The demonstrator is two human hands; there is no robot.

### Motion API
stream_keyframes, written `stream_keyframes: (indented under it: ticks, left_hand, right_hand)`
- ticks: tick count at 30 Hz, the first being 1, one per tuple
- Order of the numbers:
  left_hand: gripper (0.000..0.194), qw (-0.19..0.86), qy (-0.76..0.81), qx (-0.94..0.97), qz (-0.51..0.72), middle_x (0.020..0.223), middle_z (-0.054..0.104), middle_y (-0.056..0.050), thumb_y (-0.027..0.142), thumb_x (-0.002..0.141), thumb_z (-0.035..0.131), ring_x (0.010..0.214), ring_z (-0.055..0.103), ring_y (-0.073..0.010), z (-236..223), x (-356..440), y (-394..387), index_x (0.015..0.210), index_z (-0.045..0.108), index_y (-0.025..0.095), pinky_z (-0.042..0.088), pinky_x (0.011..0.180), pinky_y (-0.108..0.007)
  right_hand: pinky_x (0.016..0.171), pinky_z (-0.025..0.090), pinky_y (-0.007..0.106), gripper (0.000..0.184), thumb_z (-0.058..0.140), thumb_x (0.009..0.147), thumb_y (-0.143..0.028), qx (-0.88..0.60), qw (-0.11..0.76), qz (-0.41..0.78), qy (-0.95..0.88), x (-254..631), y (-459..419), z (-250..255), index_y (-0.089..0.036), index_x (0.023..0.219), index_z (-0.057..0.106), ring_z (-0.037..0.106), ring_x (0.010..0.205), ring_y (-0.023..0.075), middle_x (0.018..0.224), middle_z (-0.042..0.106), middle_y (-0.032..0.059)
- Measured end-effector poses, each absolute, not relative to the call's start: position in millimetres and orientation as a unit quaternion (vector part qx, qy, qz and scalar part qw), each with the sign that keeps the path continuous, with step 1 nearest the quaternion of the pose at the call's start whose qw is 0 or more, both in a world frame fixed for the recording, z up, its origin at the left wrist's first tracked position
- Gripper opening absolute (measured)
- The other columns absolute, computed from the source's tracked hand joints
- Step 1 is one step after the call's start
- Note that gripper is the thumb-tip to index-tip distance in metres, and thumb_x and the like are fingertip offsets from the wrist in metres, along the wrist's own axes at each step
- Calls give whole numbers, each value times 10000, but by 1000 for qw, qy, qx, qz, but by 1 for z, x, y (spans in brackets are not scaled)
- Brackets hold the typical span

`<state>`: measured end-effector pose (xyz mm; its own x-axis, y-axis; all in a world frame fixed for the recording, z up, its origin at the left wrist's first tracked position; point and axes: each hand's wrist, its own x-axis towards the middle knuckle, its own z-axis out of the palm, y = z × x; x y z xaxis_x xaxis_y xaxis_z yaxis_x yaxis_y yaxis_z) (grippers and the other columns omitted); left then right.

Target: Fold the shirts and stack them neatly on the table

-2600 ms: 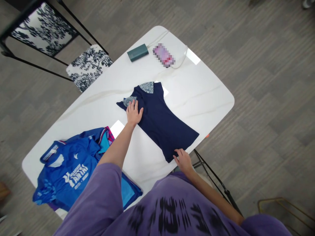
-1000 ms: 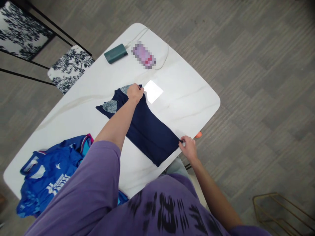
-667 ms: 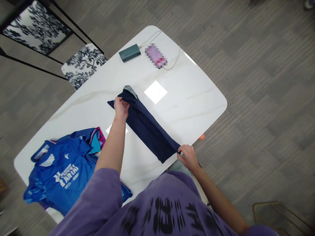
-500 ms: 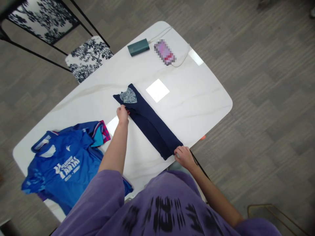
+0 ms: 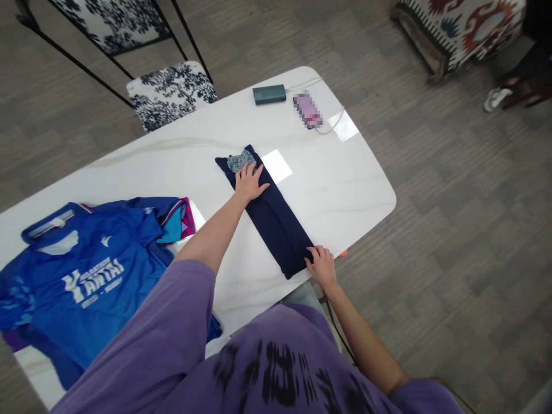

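Observation:
A navy blue garment (image 5: 271, 215) lies folded into a long narrow strip on the white table (image 5: 345, 172), with a grey patterned patch at its far end. My left hand (image 5: 250, 181) rests flat on the strip's far end, fingers spread. My right hand (image 5: 321, 265) lies open on the near end, by the table's edge.
A bright blue jersey (image 5: 81, 276) is spread over other coloured clothes at the left. A dark green power bank (image 5: 269, 94) and a phone (image 5: 307, 110) joined by a cable sit at the far edge. A patterned chair (image 5: 172, 92) stands behind the table.
Both hands folded the garment's right side over to the left, making a narrow strip. They then let go of the edges and pressed down flat on its two ends.

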<state>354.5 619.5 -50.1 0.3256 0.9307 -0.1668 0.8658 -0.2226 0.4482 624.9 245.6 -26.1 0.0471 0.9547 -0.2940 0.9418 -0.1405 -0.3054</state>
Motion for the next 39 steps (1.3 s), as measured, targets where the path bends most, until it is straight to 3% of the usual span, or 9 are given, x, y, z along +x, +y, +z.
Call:
stream_keyframes:
  ticks: [3,6,10,14,19,23,27,33,39]
  left_hand:
    - [740,199,623,741,153,1721,428,-207,521,1014,661,1618,335,-410,-24,347,572,1651,488,186,257,1323,-600]
    - [628,207,702,657,179,1523,583,-237,515,1023,637,1449,529,-385,-4,341,475,1523,553,144,434,1192,-536]
    - [446,327,753,566,71,1240,757,-143,580,1041,607,1208,697,-302,-5,351,323,1275,665,204,499,1076,-423]
    - [426,450,777,440,15,1089,820,-79,646,1005,631,1068,760,-259,-15,395,219,1105,717,241,525,930,-340]
    - [253,438,816,372,62,1132,805,-100,491,989,658,1136,751,-256,-7,457,177,975,673,239,526,993,-337]
    - [191,451,824,321,121,970,798,-49,439,980,619,995,779,-220,9,483,158,932,583,257,558,944,-330]
    - [314,479,810,285,180,852,786,-25,547,897,679,925,791,-227,30,490,131,831,535,276,590,900,-352]
    - [506,553,766,246,216,769,782,-55,732,749,764,834,800,-284,63,481,78,723,531,284,604,760,-398]
    - [431,606,718,238,248,889,818,-47,677,860,720,905,803,-235,98,453,48,837,611,261,608,779,-331]
  right_hand:
    - [1027,467,458,391,582,1081,-384,-762,29,192,-618,635,234,-22,-212,1428,634,613,1155,328,1293,687,153]
    - [988,471,433,358,604,1069,-430,-777,11,198,-598,651,230,-24,-198,1333,671,636,1123,323,1231,702,157]
    - [919,457,393,212,652,1042,-418,-749,-31,241,-616,672,238,-29,-231,1129,703,655,1100,307,1162,725,132]
    - [875,427,349,95,654,1012,-343,-691,-8,321,-647,691,247,-29,-250,1033,654,670,1008,267,991,730,75]
    - [782,436,315,186,589,979,-312,-639,87,451,-617,712,250,-16,-268,1160,591,655,803,224,870,695,10]
    - [844,520,335,215,531,943,-308,-586,109,484,-640,724,245,3,-278,1129,636,700,870,228,942,737,17]
    - [933,574,402,202,544,873,-303,-558,118,502,-650,733,219,22,-271,1005,694,741,959,254,1024,779,50]
    - [772,602,404,392,624,694,-260,-564,102,505,-645,751,154,52,-293,1067,739,730,762,259,814,732,-4]
    - [771,597,387,383,625,798,-338,-574,113,498,-640,757,134,114,-266,1142,776,704,766,247,831,742,29]
